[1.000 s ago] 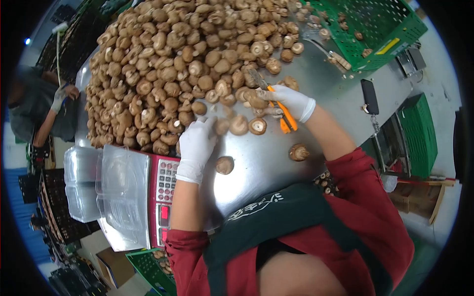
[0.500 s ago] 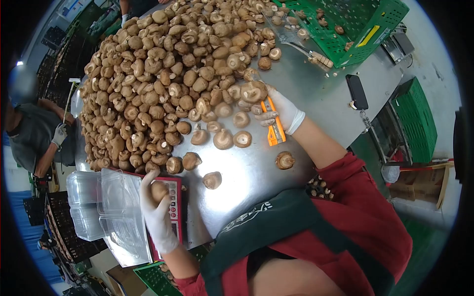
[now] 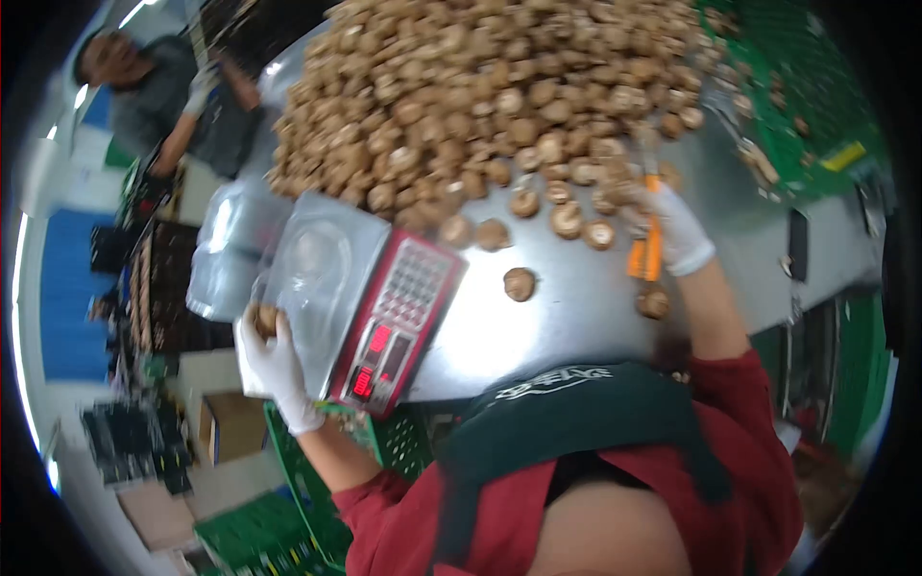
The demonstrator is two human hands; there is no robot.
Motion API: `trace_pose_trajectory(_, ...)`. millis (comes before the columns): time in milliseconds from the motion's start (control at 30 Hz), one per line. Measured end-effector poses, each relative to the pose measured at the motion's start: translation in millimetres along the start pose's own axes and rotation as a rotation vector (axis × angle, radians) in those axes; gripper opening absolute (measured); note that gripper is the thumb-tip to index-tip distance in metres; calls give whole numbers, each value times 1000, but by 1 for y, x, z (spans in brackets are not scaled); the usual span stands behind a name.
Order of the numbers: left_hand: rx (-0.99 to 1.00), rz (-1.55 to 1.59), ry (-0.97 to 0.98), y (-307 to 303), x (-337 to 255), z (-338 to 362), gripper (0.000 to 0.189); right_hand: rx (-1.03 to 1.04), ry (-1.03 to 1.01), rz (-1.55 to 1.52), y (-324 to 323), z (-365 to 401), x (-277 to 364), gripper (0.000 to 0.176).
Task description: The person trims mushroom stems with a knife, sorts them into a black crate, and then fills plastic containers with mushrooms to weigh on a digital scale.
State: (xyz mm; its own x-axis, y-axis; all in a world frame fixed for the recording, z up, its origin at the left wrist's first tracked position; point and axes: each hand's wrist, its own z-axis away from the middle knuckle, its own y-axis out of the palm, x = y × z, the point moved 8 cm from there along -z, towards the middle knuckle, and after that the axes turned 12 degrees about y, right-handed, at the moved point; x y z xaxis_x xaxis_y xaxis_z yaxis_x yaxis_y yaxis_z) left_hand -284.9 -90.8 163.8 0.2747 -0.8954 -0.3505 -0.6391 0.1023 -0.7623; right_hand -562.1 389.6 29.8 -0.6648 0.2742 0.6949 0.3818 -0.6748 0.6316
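My left hand point(image 3: 274, 365), in a white glove, is closed on a shiitake mushroom point(image 3: 266, 321). It is at the left edge of an open clear plastic clamshell point(image 3: 317, 274) that lies on a red digital scale point(image 3: 399, 322). The scale's red digits are lit but blurred. My gloved right hand point(image 3: 680, 230) grips an orange utility knife point(image 3: 649, 245) at the edge of the mushroom pile point(image 3: 480, 106). A brown mushroom seems to be at its fingertips, smeared by motion. Several loose mushrooms point(image 3: 567, 221) lie on the steel table point(image 3: 499, 336) between my hands.
Stacked clear clamshells point(image 3: 226, 254) stand left of the scale. A green crate point(image 3: 816, 106) is at the back right, with a wooden-handled tool point(image 3: 759, 161) beside it. A black phone point(image 3: 798, 245) lies on the right. Across the table stands a co-worker point(image 3: 182, 106) with a gloved hand.
The view has swung to the left and blurred. My left hand has moved with its mushroom from over the scale's keys to the clamshell's outer edge. The right hand still grips the knife.
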Motion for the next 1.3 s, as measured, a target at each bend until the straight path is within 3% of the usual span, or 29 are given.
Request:
trace_pose_trajectory(33,17,-113,87,5,-9,4,42,-22,31,154,13,2,1,26)
trace_pose_trajectory(67,25,-228,177,9,-25,4,42,-83,-120,271,28,4,12,35)
trace_pose_trajectory(100,-56,12,1,7,-34,4,42,-165,-265,389,43,9,23,45)
trace_pose_trajectory(167,-143,116,-5,2,-74,0,42,-95,-99,302,52,14,10,52)
trace_pose_trajectory(200,-169,-15,166,-2,-102,-1,42,-168,-132,419,61,20,17,49)
trace_pose_trajectory(233,-147,53,251,7,-135,-3,43,-231,-221,562,75,28,26,48)
trace_pose_trajectory(267,-73,145,272,26,-152,0,46,-286,-309,707,87,34,33,48)
trace_pose_trajectory(367,239,636,312,96,-232,14,56,-309,-314,714,93,33,22,49)
trace_pose_trajectory(467,424,782,420,142,-288,27,81,-290,-267,857,96,35,13,49)
trace_pose_trajectory(500,452,827,464,150,-305,29,83,-271,-344,832,83,27,0,43)
trace_pose_trajectory(533,413,793,521,156,-316,31,78,-244,-280,772,81,29,-3,42)
trace_pose_trajectory(633,488,908,469,180,-322,42,62,-160,-119,555,73,35,-7,34)
trace_pose_trajectory(733,539,870,367,178,-308,41,60,-316,-219,646,48,57,19,26)
trace_pose_trajectory(800,456,883,211,174,-273,39,55,-431,-301,636,2,65,26,29)
trace_pose_trajectory(867,323,918,44,166,-233,44,54,-570,-128,438,-34,89,31,37)
trace_pose_trajectory(933,333,1012,34,158,-212,63,53,-557,-187,297,-79,102,30,36)
trace_pose_trajectory(1000,346,1039,-71,161,-201,91,63,-611,-233,173,-115,114,23,36)
trace_pose_trajectory(1133,355,1093,-287,197,-187,147,59,-751,-279,-8,-149,121,6,38)
trace_pose_trajectory(1200,423,808,-21,201,-197,144,60,-707,-244,25,-151,116,2,38)
trace_pose_trajectory(1300,502,871,-37,208,-212,141,74,-715,-184,126,-151,110,3,39)
